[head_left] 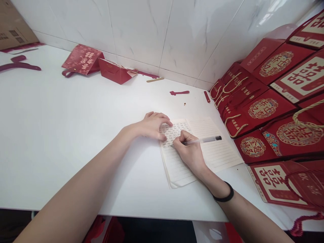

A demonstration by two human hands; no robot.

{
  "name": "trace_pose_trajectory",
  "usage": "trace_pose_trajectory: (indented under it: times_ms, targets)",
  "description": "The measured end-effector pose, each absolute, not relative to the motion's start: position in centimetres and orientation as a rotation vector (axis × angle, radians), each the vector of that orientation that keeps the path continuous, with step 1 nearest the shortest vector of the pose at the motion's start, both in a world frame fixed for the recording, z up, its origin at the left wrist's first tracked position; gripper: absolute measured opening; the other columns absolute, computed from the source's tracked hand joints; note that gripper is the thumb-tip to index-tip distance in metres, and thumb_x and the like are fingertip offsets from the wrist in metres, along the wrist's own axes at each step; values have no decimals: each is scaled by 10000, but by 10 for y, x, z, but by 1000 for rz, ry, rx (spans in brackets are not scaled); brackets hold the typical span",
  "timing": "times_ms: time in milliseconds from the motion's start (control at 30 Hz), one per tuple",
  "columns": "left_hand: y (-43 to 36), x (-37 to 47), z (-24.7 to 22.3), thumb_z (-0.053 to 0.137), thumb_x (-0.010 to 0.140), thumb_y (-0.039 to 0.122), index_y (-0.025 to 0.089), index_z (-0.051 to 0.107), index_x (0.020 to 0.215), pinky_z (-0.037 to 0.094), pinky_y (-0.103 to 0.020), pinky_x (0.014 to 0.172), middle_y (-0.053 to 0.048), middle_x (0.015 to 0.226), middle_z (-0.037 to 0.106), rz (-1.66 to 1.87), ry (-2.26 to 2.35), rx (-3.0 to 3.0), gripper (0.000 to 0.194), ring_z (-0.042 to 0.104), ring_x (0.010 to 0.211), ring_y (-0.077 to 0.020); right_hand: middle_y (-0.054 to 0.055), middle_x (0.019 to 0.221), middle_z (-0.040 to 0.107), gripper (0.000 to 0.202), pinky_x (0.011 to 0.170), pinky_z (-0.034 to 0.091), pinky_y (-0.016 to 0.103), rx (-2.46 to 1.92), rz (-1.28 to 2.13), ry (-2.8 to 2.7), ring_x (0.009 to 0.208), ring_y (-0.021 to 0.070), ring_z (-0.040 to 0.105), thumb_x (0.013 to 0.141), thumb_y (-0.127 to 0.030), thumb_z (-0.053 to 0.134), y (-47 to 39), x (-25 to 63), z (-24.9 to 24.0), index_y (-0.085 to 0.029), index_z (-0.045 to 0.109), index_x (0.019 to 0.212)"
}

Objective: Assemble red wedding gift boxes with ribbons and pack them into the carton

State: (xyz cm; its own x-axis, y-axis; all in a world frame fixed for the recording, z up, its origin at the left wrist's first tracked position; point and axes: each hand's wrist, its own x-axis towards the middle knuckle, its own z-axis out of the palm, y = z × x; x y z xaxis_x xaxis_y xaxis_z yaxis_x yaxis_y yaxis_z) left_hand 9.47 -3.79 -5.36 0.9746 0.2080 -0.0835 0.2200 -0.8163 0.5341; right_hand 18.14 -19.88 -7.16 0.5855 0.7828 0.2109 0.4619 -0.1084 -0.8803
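An open lined notebook [177, 168] lies on the white table [63, 135], its left page partly filled with rows of small handwriting. My right hand [191, 153] rests on that page, closed around a clear pen [205, 139] with a black end; the tip meets the paper near the lowest written row. At the notebook's upper left edge is my left hand [154, 126], fingers apart and curved, with the thumb and a fingertip on the page. It holds nothing. A black band circles my right wrist.
Red gift bags with rope handles [263, 108] line the right side. Along the tiled wall sit a red patterned card [82, 60], a red box [117, 71], a thin wooden stick [155, 80] and red strips [179, 92]. A cardboard box [15, 27] stands far left.
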Motion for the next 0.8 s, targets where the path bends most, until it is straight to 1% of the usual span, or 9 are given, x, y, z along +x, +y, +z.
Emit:
trace_pose_trajectory:
  times_ms: [233, 333, 467, 567, 667, 733, 800]
  targets:
    - [-38, 95, -54, 633, 625, 416, 284, 566, 1136, 91, -432, 1106, -15, 1325, 441, -16, 294, 2552, 532, 311, 1273, -266, -70, 510, 243, 270, 473, 233, 229, -1762, 376, -1026, 502, 86, 251, 678, -176, 475, -199, 180, -72, -206, 245, 540]
    - [-39, 94, -53, 640, 620, 402, 279, 565, 1137, 98, -432, 1103, -14, 1326, 439, -31, 306, 2549, 537, 305, 1274, -266, -78, 498, 246, 281, 449, 230, 215, -1696, 394, -899, 476, 75, 247, 670, -168, 494, -199, 181, -70, -206, 249, 536]
    - [-39, 94, -51, 645, 631, 383, 273, 561, 1141, 84, -426, 1105, -19, 1331, 434, -43, 305, 2547, 528, 298, 1281, -253, -111, 433, 224, 347, 361, 148, 189, -1466, 562, -527, 378, 53, 185, 674, -195, 553, -198, 191, -64, -216, 226, 558]
    - [-39, 94, -51, 656, 640, 355, 270, 560, 1143, 68, -437, 1106, -25, 1331, 439, -49, 308, 2554, 519, 316, 1274, -253, -119, 404, 270, 385, 332, 123, 165, -1365, 522, -431, 345, 44, 183, 708, -289, 602, -196, 207, -60, -215, 250, 572]
    - [-38, 93, -52, 667, 640, 308, 257, 563, 1138, 35, -453, 1110, -35, 1325, 451, -49, 306, 2538, 512, 329, 1272, -260, -103, 434, 395, 346, 322, 173, 146, -1398, 351, -461, 336, 43, 268, 736, -427, 622, -197, 226, -59, -209, 372, 638]
    - [-37, 93, -54, 678, 625, 282, 250, 570, 1125, 17, -450, 1114, -37, 1312, 464, -36, 312, 2514, 513, 330, 1275, -261, -83, 442, 453, 348, 317, 218, 150, -1466, 252, -511, 336, 60, 341, 749, -524, 593, -199, 238, -61, -201, 467, 729]
    - [-36, 92, -55, 687, 608, 267, 255, 579, 1109, 12, -444, 1118, -32, 1298, 475, -20, 327, 2492, 513, 320, 1283, -262, -69, 402, 448, 413, 310, 249, 163, -1539, 201, -561, 322, 80, 367, 770, -590, 529, -201, 248, -65, -177, 529, 782]
